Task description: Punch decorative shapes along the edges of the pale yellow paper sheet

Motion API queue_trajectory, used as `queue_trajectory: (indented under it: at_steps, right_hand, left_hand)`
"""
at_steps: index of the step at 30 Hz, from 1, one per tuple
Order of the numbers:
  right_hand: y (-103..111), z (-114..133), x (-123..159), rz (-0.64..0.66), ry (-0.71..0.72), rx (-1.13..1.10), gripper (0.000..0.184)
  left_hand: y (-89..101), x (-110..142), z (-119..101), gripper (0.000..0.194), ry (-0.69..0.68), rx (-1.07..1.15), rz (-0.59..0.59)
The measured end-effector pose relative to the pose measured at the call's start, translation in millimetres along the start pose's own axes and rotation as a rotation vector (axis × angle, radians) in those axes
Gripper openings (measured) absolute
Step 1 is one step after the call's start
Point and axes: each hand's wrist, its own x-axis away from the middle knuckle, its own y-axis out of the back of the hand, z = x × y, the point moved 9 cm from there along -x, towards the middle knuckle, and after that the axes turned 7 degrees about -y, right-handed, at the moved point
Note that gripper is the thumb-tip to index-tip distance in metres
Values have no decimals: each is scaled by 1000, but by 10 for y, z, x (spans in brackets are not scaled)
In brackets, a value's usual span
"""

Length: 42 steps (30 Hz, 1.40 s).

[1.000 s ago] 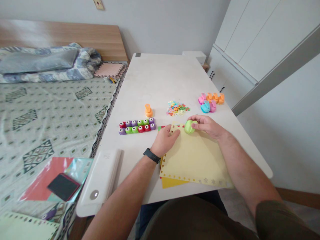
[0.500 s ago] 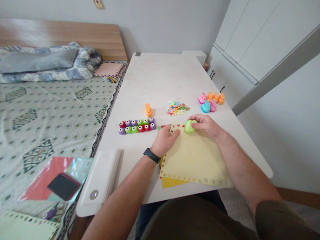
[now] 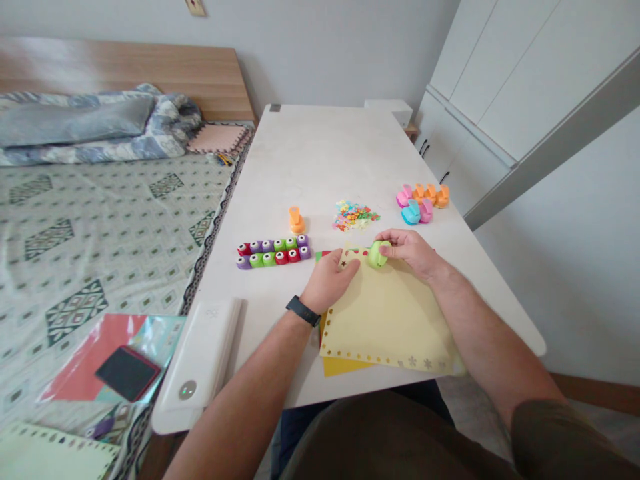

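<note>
A light green craft punch (image 3: 377, 256) sits at the far edge of a pale yellow sheet of paper (image 3: 390, 313). My right hand (image 3: 411, 252) is closed around the punch, with the thumb on its near side. At the sheet's upper left corner, my left hand (image 3: 331, 275) pinches the paper, thumb on top and fingers hidden underneath. Small shaped holes run along the sheet's left and near edges, and a few show between my left thumb and the punch. Under the sheet lies darker yellow paper (image 3: 345, 366), with red and green edges peeking out.
Two rows of small punches (image 3: 274, 252) stand left of the sheet, near an orange punch (image 3: 297, 220). Beyond the sheet lies paper confetti (image 3: 356, 216). More punches (image 3: 423, 204) cluster at right. A long white device (image 3: 205, 353) and a phone (image 3: 127, 372) are at left.
The green punch has shifted slightly left and tilted a little along the paper's far edge, with my right hand still on it. My left hand has stayed in place.
</note>
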Motion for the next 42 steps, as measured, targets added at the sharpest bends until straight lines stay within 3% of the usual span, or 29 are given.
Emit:
queue_trajectory:
  at_steps: [13, 18, 28, 37, 42]
  right_hand:
    - [15, -17, -28, -21, 3, -26, 44]
    - [81, -63, -56, -88, -21, -8, 41]
    - [-80, 90, 35, 13, 37, -27, 47]
    - [241, 123, -15, -232, 102, -202, 39]
    - [322, 125, -21, -293, 129, -227, 34]
  left_hand:
    - [7, 6, -21, 26, 9, 6, 3]
    - [19, 11, -60, 25, 9, 3, -2]
    - [20, 7, -83, 24, 3, 32, 1]
    - [60, 15, -28, 25, 19, -12, -28]
    - [47, 12, -17, 26, -8, -34, -14]
